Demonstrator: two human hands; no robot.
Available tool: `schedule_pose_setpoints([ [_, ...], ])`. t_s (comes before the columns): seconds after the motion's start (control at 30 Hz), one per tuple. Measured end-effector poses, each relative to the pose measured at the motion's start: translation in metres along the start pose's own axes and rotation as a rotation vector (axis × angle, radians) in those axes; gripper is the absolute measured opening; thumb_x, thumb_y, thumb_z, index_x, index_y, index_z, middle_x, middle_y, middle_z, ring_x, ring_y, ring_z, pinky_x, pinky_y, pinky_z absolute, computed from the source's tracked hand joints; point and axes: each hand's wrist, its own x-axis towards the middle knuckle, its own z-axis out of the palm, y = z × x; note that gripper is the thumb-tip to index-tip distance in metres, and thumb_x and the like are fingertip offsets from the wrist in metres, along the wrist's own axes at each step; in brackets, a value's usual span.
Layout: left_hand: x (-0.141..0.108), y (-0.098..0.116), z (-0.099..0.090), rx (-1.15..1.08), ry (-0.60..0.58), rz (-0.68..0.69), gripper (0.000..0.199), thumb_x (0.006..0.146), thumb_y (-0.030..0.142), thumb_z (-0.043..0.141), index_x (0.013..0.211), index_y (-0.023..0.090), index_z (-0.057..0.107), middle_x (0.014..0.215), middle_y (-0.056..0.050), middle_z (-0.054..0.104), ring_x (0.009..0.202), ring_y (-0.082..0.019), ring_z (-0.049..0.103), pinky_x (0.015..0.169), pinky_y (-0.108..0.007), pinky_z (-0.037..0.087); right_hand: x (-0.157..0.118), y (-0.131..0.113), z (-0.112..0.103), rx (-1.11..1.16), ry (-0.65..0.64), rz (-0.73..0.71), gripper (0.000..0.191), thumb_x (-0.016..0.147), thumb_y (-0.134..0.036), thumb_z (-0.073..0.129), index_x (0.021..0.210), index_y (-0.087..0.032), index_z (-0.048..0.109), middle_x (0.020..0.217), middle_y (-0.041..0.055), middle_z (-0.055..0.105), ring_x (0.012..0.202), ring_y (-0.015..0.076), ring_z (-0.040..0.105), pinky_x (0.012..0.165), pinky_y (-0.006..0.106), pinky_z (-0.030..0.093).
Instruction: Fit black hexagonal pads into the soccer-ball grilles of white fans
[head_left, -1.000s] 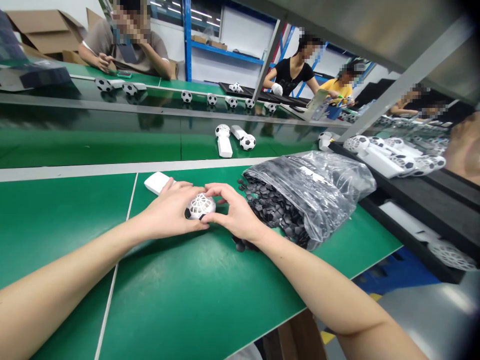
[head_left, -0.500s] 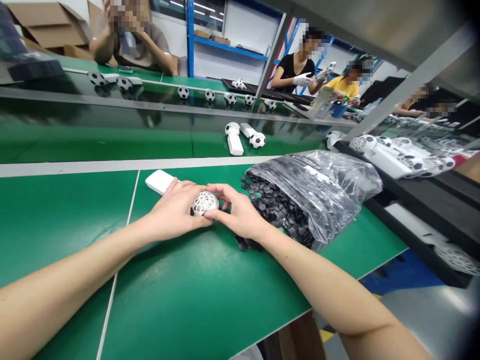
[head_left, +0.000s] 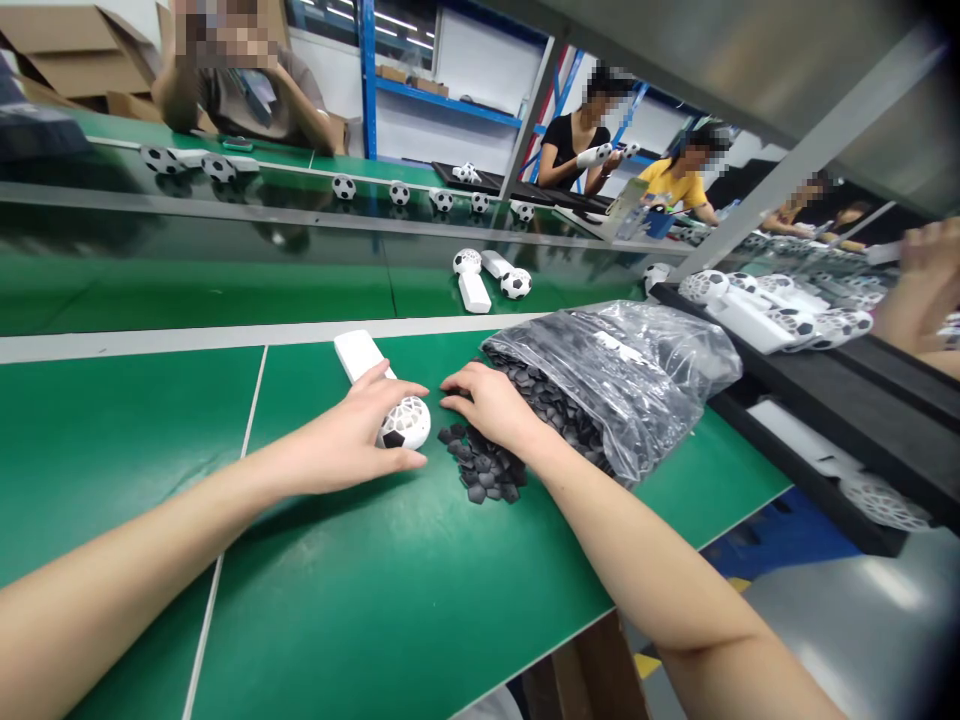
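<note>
A white lattice ball with a black patch (head_left: 406, 424) sits on the green table, joined to a white handle (head_left: 361, 354) that points up and left. My left hand (head_left: 367, 425) is round the ball's left side, thumb and fingers spread about it. Just right of the ball, my right hand (head_left: 491, 402) is over loose black pieces (head_left: 486, 468), its fingers bent and close together; whatever is between its fingertips is too small to tell. Behind it lies a clear plastic bag (head_left: 637, 370), open toward the hand, with many black pieces spilling out.
Two ball-headed white items (head_left: 473, 290) lie on the green belt (head_left: 300, 290) beyond the table. At right, a black tray (head_left: 847, 400) holds several more. People sit across the line, and another person's hand (head_left: 926, 285) shows at the right edge.
My right hand has left the ball and moved right to the black pieces. The ball and handle have turned, the handle now more upright in view, with a black patch showing. Another person's hand has appeared at right.
</note>
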Motion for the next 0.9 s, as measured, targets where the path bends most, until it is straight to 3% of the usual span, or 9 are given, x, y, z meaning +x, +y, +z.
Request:
schedule_pose_setpoints([
  [0.1,0.001,0.001,0.004,-0.005,0.013,0.052,0.057,0.074,0.037,0.054,0.126,0.021,0.038,0.142,-0.009,0.03,0.136,-0.03,-0.002,0.107,-0.051,0.018,-0.004,-0.013,0.0,-0.217,-0.074,-0.012,0.01,0.086,-0.009,0.058,0.091,-0.013,0.065,0.082,0.0066,0.059,0.08,0.0201,0.056,0.073,0.027,0.043],
  [0.23,0.0,-0.003,-0.004,-0.005,-0.068,0.129,0.056,0.075,0.027,0.052,0.128,0.024,0.035,0.146,-0.007,0.022,0.136,-0.026,0.002,0.107,-0.047,0.02,-0.007,-0.018,-0.002,-0.367,-0.081,0.023,0.021,0.082,0.003,0.049,0.093,-0.008,0.062,0.086,0.0112,0.057,0.082,0.0238,0.054,0.069,0.03,0.043],
  [0.3,-0.001,-0.004,-0.008,-0.001,-0.093,0.134,0.057,0.075,0.024,0.052,0.128,0.025,0.034,0.147,-0.007,0.018,0.136,-0.025,0.001,0.107,-0.046,0.02,-0.008,-0.015,-0.003,-0.26,-0.043,0.019,0.022,0.082,0.005,0.049,0.094,-0.009,0.061,0.089,0.0108,0.057,0.084,0.0229,0.054,0.071,0.03,0.043],
  [0.4,-0.001,-0.002,-0.012,0.004,-0.121,0.121,0.059,0.073,0.022,0.052,0.128,0.025,0.033,0.148,-0.008,0.014,0.136,-0.025,0.002,0.107,-0.045,0.02,-0.012,-0.013,-0.005,0.127,0.041,-0.038,0.015,0.085,-0.001,0.053,0.089,-0.014,0.059,0.086,0.004,0.058,0.08,0.0173,0.056,0.073,0.027,0.044],
  [0.5,-0.002,-0.001,-0.013,0.012,-0.132,0.113,0.059,0.072,0.022,0.053,0.128,0.025,0.034,0.148,-0.008,0.015,0.136,-0.026,0.004,0.107,-0.043,0.021,-0.016,-0.016,-0.008,0.587,0.028,-0.076,0.01,0.086,-0.007,0.054,0.086,-0.017,0.054,0.079,-0.0018,0.059,0.073,0.013,0.057,0.069,0.023,0.046],
  [0.57,-0.002,-0.002,-0.013,0.021,-0.128,0.114,0.059,0.072,0.024,0.053,0.128,0.024,0.034,0.148,-0.008,0.015,0.136,-0.026,0.004,0.107,-0.043,0.022,-0.018,-0.019,-0.011,0.758,0.011,-0.103,0.008,0.085,-0.01,0.054,0.085,-0.017,0.054,0.08,-0.0021,0.059,0.073,0.0126,0.057,0.068,0.023,0.047],
  [0.7,-0.001,-0.005,-0.011,0.032,-0.112,0.122,0.062,0.072,0.025,0.053,0.131,0.023,0.031,0.148,-0.008,0.015,0.136,-0.026,0.005,0.107,-0.043,0.021,-0.02,-0.021,-0.016,0.707,0.062,-0.159,0.007,0.082,-0.011,0.057,0.082,-0.017,0.056,0.079,-0.0017,0.057,0.075,0.013,0.054,0.069,0.023,0.045],
  [0.8,0.0,-0.007,-0.009,0.036,-0.105,0.128,0.064,0.072,0.025,0.054,0.132,0.023,0.031,0.149,-0.009,0.014,0.136,-0.025,0.005,0.108,-0.042,0.019,-0.02,-0.022,-0.018,0.676,0.032,-0.187,0.016,0.085,-0.008,0.053,0.096,-0.018,0.058,0.086,-0.0002,0.057,0.078,0.0127,0.054,0.072,0.024,0.045],
  [0.9,0.001,-0.008,-0.008,0.035,-0.095,0.138,0.063,0.072,0.026,0.054,0.131,0.024,0.032,0.148,-0.009,0.016,0.136,-0.026,0.009,0.107,-0.043,0.02,-0.022,-0.023,-0.019,0.615,0.006,-0.205,0.018,0.085,-0.006,0.052,0.094,-0.019,0.061,0.086,-0.0002,0.058,0.082,0.0129,0.056,0.078,0.026,0.045],
])
